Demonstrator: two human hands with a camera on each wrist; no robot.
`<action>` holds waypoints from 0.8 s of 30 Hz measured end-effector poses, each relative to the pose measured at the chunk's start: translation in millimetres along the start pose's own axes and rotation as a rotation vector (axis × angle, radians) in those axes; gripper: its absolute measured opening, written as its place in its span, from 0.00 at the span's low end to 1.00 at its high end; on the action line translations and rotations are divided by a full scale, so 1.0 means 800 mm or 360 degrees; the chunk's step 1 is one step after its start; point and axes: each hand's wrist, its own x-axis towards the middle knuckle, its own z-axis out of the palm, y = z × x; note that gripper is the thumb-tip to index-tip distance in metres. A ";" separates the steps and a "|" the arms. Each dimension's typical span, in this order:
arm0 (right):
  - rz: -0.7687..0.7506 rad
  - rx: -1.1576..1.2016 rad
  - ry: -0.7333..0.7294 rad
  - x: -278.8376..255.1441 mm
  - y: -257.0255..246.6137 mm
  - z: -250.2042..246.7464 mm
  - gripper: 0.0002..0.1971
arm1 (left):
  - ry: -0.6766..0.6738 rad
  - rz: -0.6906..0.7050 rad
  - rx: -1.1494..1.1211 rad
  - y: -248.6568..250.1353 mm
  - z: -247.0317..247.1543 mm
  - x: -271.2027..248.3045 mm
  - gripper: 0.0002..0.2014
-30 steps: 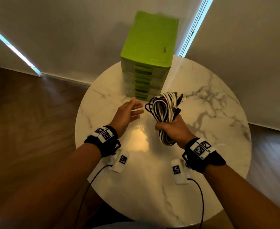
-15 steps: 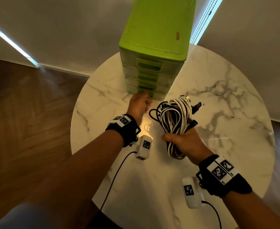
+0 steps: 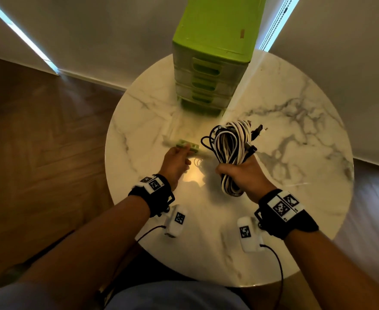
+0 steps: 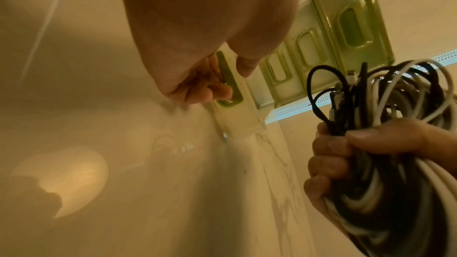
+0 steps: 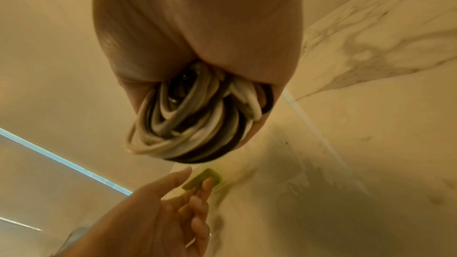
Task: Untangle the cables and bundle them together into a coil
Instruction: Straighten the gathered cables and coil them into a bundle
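Note:
A coil of black and white cables (image 3: 231,148) stands upright in my right hand (image 3: 244,175), which grips its lower half above the middle of the marble table (image 3: 284,175). Plug ends stick out at the coil's top right. The right wrist view shows the looped end of the coil (image 5: 197,116) poking out of the fist. My left hand (image 3: 175,162) has its fingers hooked in the green handle (image 4: 228,83) of the bottom drawer (image 4: 237,108), which is pulled out across the table. The drawer's inside is hidden.
The green drawer unit (image 3: 213,52) stands at the table's far edge against the wall, its upper drawers closed. Wooden floor lies left and right of the round table. Bare marble spreads to the right of the cables and toward me.
My left hand went forward to the bottom drawer, took its handle and drew the drawer out toward me. My right hand kept hold of the coil and stayed near the table's middle.

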 end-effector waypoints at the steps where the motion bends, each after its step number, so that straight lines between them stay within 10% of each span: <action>1: 0.0021 0.0023 -0.0012 -0.007 -0.002 0.003 0.22 | -0.0002 -0.0002 0.0000 -0.007 -0.007 -0.011 0.18; 14: 0.0176 -0.0150 0.0047 -0.008 0.003 0.046 0.28 | -0.0034 -0.0131 0.0211 -0.024 -0.055 -0.063 0.12; 24: 0.0443 -0.0226 0.0053 0.122 -0.020 0.123 0.32 | 0.0163 0.0712 0.1009 0.019 -0.123 -0.013 0.14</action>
